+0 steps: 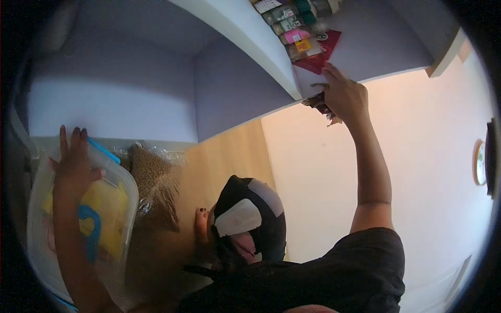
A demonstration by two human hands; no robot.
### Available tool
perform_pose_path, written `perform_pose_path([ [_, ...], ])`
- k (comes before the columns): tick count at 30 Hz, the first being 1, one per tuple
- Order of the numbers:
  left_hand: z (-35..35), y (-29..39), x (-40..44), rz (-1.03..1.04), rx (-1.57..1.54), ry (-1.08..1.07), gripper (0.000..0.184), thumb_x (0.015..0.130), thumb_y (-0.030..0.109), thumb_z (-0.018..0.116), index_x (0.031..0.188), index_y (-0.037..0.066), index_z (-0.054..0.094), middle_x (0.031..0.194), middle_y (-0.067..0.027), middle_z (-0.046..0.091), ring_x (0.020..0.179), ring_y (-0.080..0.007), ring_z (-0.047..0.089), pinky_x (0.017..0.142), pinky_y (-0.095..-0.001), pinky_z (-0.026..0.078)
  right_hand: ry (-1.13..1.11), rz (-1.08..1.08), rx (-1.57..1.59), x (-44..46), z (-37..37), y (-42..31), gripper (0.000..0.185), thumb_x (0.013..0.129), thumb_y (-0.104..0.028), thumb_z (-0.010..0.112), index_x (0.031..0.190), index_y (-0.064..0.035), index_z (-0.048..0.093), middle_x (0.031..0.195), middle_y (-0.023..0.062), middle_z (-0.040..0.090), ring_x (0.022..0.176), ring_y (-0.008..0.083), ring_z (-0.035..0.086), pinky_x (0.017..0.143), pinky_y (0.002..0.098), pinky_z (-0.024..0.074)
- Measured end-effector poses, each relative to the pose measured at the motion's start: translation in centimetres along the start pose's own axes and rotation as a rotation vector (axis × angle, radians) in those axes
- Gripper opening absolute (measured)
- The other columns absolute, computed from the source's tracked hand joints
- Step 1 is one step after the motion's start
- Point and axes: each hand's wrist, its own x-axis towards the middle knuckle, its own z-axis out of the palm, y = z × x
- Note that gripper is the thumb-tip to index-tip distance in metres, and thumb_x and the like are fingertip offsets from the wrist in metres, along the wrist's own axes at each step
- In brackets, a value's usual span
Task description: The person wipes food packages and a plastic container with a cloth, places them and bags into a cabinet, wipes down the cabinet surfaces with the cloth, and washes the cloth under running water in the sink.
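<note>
My left hand [75,167] lies with fingers spread on the translucent lid of a plastic storage box [130,208], which has blue clips and yellow contents showing through. My right hand [345,98] is raised at the upper shelf's edge, its index finger stretched toward a red packet [324,52] lying there. Below its fingers a dark crumpled packet [322,107] sticks out; it appears held against the palm, though the grip is partly hidden. Several small jars [297,35] lie in a row beside the red packet.
A clear bag of brown pellets [154,182] stands right of the box. A black and grey bag with a white flap [239,216] is on the wooden floor [229,151], near a bare foot [201,224]. A white divider [250,47] separates the shelf compartments. A round clock [479,161] hangs at right.
</note>
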Motion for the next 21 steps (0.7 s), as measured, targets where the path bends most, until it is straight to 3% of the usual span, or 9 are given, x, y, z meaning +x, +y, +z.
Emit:
perform_pose_path([
  [1,0.3,0.0,-0.1,-0.001,0.005,0.017,0.090,0.064,0.027,0.074,0.136,0.007,0.024,0.144,-0.0063,0.020,0.137,-0.0243,0.001,0.095,-0.0717,0.017,0.002,0.014,0.002,0.3,-0.3,-0.2,0.028,0.075,-0.018,0.051,0.100,-0.0099,0.059,0.109,0.0043,0.060,0.069,0.0264,0.065,0.062,0.0383,0.0519],
  [3,0.1,0.1,-0.1,0.004,0.010,0.038,0.090,0.064,0.027,0.074,0.136,0.007,0.024,0.143,-0.0067,0.021,0.137,-0.0249,0.000,0.094,-0.0719,0.017,-0.131,-0.012,-0.041,0.8,-1.0,0.0,0.029,0.077,-0.019,0.054,0.104,-0.0122,0.061,0.116,-0.0013,0.057,0.083,0.0202,0.063,0.068,0.0341,0.0512],
  [10,0.0,0.0,-0.3,-0.004,-0.008,0.013,0.092,0.063,0.029,0.074,0.137,0.007,0.024,0.144,-0.0073,0.019,0.137,-0.0259,0.000,0.094,-0.0728,0.012,-0.149,-0.276,-0.077,2.7,0.5,1.5,0.028,0.076,-0.015,0.049,0.100,-0.0138,0.063,0.107,-0.0004,0.062,0.082,0.0191,0.064,0.067,0.0345,0.0514],
  [12,0.2,-0.3,-0.5,-0.008,-0.021,0.027,0.093,0.062,0.029,0.074,0.137,0.007,0.023,0.145,-0.0075,0.019,0.137,-0.0258,0.000,0.094,-0.0728,0.012,-0.398,-0.228,-0.144,3.8,-0.1,0.4,0.028,0.075,-0.014,0.046,0.097,-0.0144,0.063,0.104,-0.0009,0.062,0.083,0.0178,0.063,0.067,0.0350,0.0514],
  [15,1.5,-1.4,-0.1,0.078,-0.093,0.098,0.094,0.062,0.030,0.074,0.137,0.006,0.023,0.145,-0.0080,0.018,0.137,-0.0259,0.000,0.094,-0.0727,0.011,-0.550,-0.202,-0.197,4.8,-0.8,-1.8,0.026,0.075,-0.016,0.045,0.093,-0.0134,0.064,0.101,-0.0013,0.063,0.083,0.0177,0.063,0.067,0.0350,0.0514],
  [19,0.3,-0.4,-0.7,0.034,-0.046,0.056,0.093,0.062,0.030,0.073,0.137,0.006,0.023,0.145,-0.0081,0.018,0.137,-0.0260,-0.001,0.095,-0.0720,0.011,-0.445,-0.229,-0.072,5.5,3.3,-1.5,0.024,0.075,-0.018,0.044,0.089,-0.0121,0.063,0.101,-0.0023,0.063,0.080,0.0201,0.063,0.065,0.0354,0.0516],
  [21,0.2,-0.3,-0.7,0.022,-0.046,0.033,0.093,0.062,0.030,0.073,0.137,0.005,0.023,0.145,-0.0082,0.018,0.137,-0.0262,-0.001,0.096,-0.0712,0.012,-0.385,-0.303,-0.037,5.6,4.0,-1.5,0.024,0.075,-0.020,0.045,0.088,-0.0108,0.063,0.092,0.0024,0.065,0.073,0.0245,0.064,0.063,0.0380,0.0513],
])
